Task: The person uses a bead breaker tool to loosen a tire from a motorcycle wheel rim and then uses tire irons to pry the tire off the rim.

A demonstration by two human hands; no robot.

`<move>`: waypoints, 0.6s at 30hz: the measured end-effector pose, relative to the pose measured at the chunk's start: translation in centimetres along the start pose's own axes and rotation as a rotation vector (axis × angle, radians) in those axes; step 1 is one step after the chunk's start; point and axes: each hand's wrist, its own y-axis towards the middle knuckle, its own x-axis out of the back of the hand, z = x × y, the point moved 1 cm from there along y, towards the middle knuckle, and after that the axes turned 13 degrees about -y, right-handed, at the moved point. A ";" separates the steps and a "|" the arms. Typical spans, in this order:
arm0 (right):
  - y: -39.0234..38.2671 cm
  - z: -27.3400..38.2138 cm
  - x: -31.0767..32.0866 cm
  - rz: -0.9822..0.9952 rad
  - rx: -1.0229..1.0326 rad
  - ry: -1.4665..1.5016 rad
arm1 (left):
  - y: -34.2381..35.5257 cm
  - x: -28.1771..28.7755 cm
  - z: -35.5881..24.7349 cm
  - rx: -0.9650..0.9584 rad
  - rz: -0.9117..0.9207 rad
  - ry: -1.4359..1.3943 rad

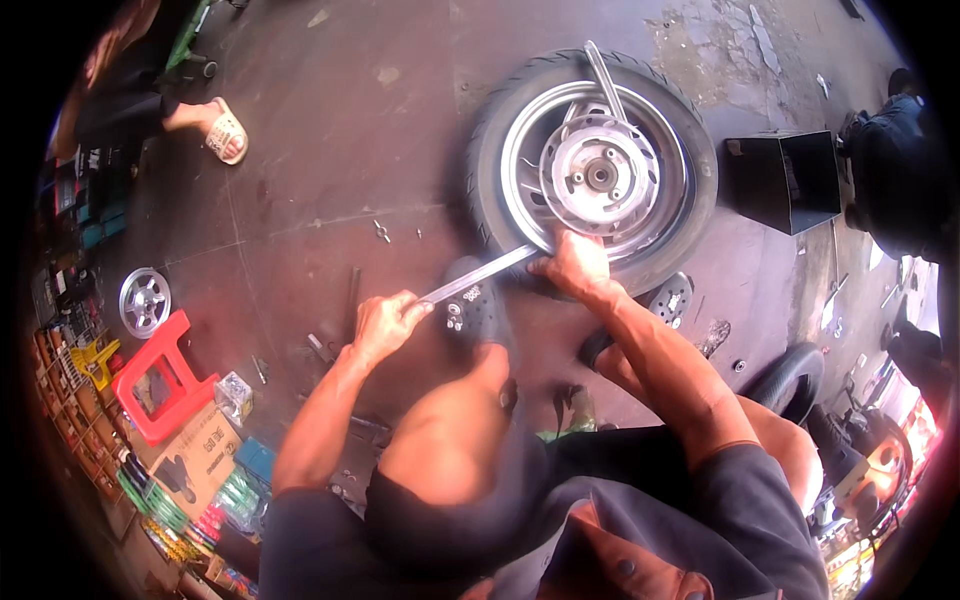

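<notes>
A motorcycle wheel with a black tyre lies flat on the floor in front of me, its brake disc facing up. My left hand is closed round the outer end of a metal tyre lever. The lever's other end reaches the near left of the rim. Beside that end, my right hand grips the near side of the wheel, thumb over the tyre; its fingertips are partly hidden. A second tyre lever is lodged at the far side, lying across tyre and rim.
My shoes are close to the tyre's near edge. A black open box stands right of the wheel. Leftward are a red plastic stool, a small silver wheel and a cardboard box. Another person's sandalled foot is at far left.
</notes>
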 end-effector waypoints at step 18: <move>0.1 0.4 1.7 0.009 -0.039 0.085 | 1.2 4.9 -16.8 -0.393 0.140 0.683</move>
